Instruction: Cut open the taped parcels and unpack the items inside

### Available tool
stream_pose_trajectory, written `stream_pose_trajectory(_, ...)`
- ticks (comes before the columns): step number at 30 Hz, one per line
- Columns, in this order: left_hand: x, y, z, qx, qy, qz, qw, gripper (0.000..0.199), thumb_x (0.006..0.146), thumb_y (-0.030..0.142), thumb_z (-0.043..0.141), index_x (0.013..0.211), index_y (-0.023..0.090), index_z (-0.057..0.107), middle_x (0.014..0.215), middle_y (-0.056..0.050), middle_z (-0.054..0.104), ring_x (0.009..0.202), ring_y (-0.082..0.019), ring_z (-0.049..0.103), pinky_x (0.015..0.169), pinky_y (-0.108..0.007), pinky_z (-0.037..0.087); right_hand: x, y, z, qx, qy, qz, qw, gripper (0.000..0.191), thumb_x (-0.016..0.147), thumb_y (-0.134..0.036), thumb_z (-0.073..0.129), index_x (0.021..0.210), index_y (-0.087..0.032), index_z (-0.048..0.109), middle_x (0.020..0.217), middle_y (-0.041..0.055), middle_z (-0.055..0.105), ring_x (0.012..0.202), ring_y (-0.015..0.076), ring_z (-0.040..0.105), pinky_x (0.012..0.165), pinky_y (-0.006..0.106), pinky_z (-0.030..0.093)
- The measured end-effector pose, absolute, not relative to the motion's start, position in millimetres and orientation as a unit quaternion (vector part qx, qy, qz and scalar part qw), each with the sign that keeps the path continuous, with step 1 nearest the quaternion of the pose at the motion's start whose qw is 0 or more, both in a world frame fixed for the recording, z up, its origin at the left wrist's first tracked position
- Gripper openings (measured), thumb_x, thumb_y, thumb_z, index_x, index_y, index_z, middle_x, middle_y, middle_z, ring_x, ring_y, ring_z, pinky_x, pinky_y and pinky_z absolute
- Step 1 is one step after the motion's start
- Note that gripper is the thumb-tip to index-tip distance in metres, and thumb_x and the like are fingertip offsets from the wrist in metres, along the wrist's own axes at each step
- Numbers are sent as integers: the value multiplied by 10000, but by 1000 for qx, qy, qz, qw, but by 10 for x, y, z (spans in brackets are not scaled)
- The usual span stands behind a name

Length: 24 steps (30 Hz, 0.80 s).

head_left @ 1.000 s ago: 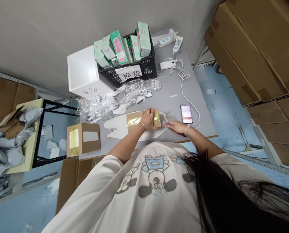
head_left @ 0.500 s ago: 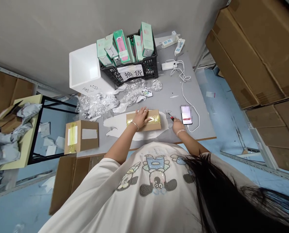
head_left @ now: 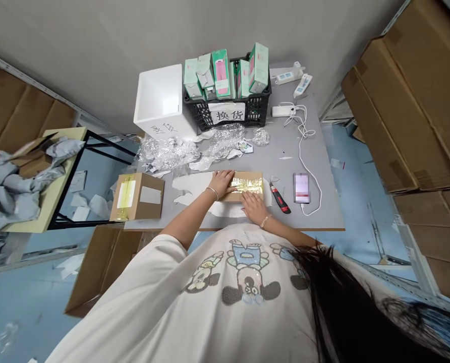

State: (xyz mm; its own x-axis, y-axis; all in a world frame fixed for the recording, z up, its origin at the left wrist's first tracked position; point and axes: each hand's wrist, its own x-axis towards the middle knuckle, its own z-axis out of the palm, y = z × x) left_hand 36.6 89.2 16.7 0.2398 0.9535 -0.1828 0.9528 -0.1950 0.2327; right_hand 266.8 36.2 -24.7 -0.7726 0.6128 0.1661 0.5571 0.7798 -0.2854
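Note:
A small cardboard box with shiny yellow tape along its top lies on a white sheet on the table. My left hand rests on the left end of the box, fingers stretched out. My right hand lies over the near edge of the same box, its fingers extended onto the tape. Just right of the box, a black and red utility knife lies on the tabletop, out of my hands.
A phone on a white cable lies at the right. Behind are crumpled bubble wrap, a black crate of green boxes and a white foam box. A taped carton stands left, power strips back right.
My right hand has let go of the utility knife, which now lies on the table, and has moved left onto the box. My left hand stays on the box. The view has shifted.

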Motion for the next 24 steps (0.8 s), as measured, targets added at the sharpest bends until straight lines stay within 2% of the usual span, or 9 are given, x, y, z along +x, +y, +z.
stream_pose_trajectory(3, 360, 942, 165, 776, 614, -1, 145, 779, 839, 560, 609, 1475, 181, 366, 1452, -169, 459, 1306, -346, 419, 1119, -503, 210, 2544, 374, -258, -330, -936, 87, 90, 468, 963, -131, 358, 1415, -73, 460, 1421, 195, 503, 1328, 300, 416, 1107, 467, 281)
stream_pose_trajectory(7, 399, 973, 175, 778, 614, -33, 126, 721, 880, 551, 546, 1469, 171, 378, 1418, -187, 487, 1252, -363, 458, 1071, -485, 270, 2447, 457, -171, -352, -932, 80, 44, 399, 969, -116, 328, 1277, -65, 575, 1266, 221, 591, 1170, 301, 515, 1017, 452, 360)
stream_pose_trajectory(10, 452, 959, 205, 796, 592, -68, 102, 724, 918, 522, 473, 1488, 97, 342, 1421, -246, 464, 1238, -405, 466, 1046, -509, 285, 2413, 467, -85, -362, -929, 75, 22, 366, 973, -120, 328, 1198, -77, 615, 1153, 207, 625, 1085, 288, 537, 971, 426, 386)
stream_pose_trajectory(14, 429, 1064, 327, 823, 545, -113, 115, 695, 957, 476, 377, 1472, 10, 346, 1379, -312, 480, 1175, -412, 533, 976, -491, 359, 2417, 448, -32, -369, -927, 66, 22, 354, 959, -93, 350, 1199, -72, 609, 1161, 203, 613, 1090, 279, 520, 980, 403, 373)
stream_pose_trajectory(16, 383, 1222, 429, 826, 525, -141, 148, 651, 964, 477, 351, 1432, 29, 420, 1275, -282, 581, 1088, -366, 600, 912, -435, 411, 2419, 445, -27, -379, -923, 67, 21, 355, 949, -75, 361, 1203, -74, 609, 1144, 197, 617, 1077, 272, 523, 981, 396, 373)
stream_pose_trajectory(20, 389, 1582, 617, 833, 468, -206, 212, 455, 930, 489, 446, 1203, 186, 647, 1083, -145, 712, 1001, -276, 648, 871, -334, 431, 2428, 429, -41, -393, -917, 68, 22, 366, 932, -51, 381, 1215, -91, 610, 1121, 175, 624, 1061, 256, 530, 988, 382, 377)
stream_pose_trajectory(22, 471, 1660, 654, 834, 464, -224, 198, 396, 904, 441, 515, 1158, 177, 667, 1076, -156, 712, 1015, -286, 647, 871, -337, 430, 2440, 404, -54, -391, -918, 64, 23, 374, 931, -48, 384, 1228, -99, 606, 1104, 165, 630, 1055, 249, 535, 993, 376, 381)
stream_pose_trajectory(24, 566, 1634, 649, 835, 476, -215, 176, 482, 898, 452, 525, 1229, 114, 614, 1062, -202, 702, 1008, -321, 649, 858, -367, 438, 2452, 372, -68, -387, -920, 56, 23, 370, 937, -58, 385, 1231, -101, 606, 1085, 159, 634, 1049, 246, 541, 996, 371, 385)
